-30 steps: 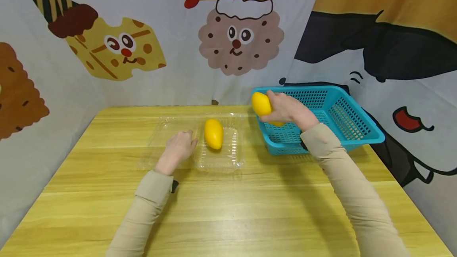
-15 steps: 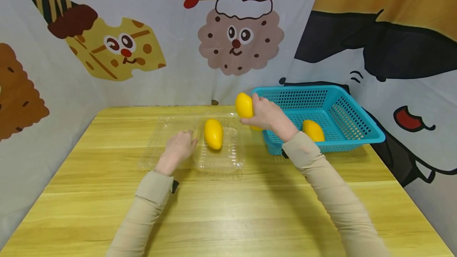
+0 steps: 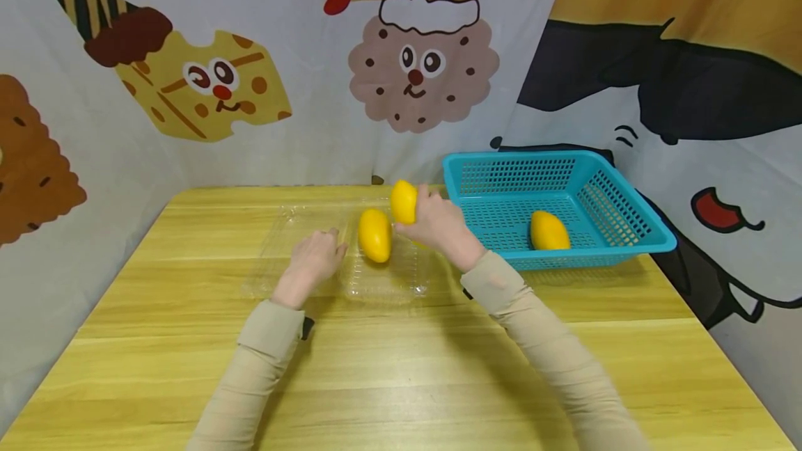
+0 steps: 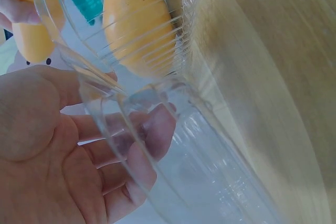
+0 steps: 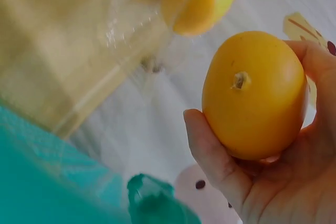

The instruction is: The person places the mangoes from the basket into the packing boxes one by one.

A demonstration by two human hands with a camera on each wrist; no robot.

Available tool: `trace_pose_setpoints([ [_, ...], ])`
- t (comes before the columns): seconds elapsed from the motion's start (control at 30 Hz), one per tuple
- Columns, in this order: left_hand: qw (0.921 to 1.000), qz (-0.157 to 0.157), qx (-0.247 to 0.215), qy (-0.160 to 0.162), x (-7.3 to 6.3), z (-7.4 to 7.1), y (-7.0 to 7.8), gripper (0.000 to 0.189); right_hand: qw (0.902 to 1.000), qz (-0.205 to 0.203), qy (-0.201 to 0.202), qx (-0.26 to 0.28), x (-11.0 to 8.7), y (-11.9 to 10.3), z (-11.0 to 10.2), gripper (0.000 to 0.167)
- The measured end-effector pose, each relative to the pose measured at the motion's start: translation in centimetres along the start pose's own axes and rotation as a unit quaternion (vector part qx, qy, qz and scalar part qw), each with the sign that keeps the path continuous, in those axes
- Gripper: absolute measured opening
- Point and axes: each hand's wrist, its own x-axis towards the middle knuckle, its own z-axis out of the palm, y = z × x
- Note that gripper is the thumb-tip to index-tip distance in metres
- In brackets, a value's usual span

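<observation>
My right hand point(image 3: 437, 223) grips a yellow mango point(image 3: 403, 202) above the right side of a clear plastic clamshell box point(image 3: 383, 287). In the right wrist view thumb and fingers wrap this mango point(image 5: 254, 95), its stem scar showing. A second mango point(image 3: 374, 235) lies lengthwise in the box's base, at its left side. My left hand point(image 3: 315, 257) holds the box at the seam between the base and the opened lid point(image 3: 297, 218). Through the clear plastic in the left wrist view, the curled fingers point(image 4: 157, 132) show near the rim.
A turquoise perforated basket point(image 3: 564, 257) stands at the table's back right, with one mango point(image 3: 549, 231) inside. The wooden table point(image 3: 388, 381) reaches back to a white cartoon-printed cloth point(image 3: 301, 152) hanging behind it.
My right hand has carried its mango from over the basket leftward to the box, uncovering the mango in the basket. The left hand and the box have stayed in place.
</observation>
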Motion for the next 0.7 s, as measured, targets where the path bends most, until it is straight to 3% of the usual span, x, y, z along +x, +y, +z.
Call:
trace_pose_setpoints([
  [0.3,1.0000,0.000,0.004,0.002,0.0,0.1,0.0,0.041,0.9986,0.030,0.035,0.026,0.3,-1.0,2.9,0.071],
  [0.7,1.0000,-0.005,0.003,0.000,0.0,0.0,0.0,0.044,0.9971,0.038,0.062,-0.021,0.7,-1.9,4.8,0.075],
])
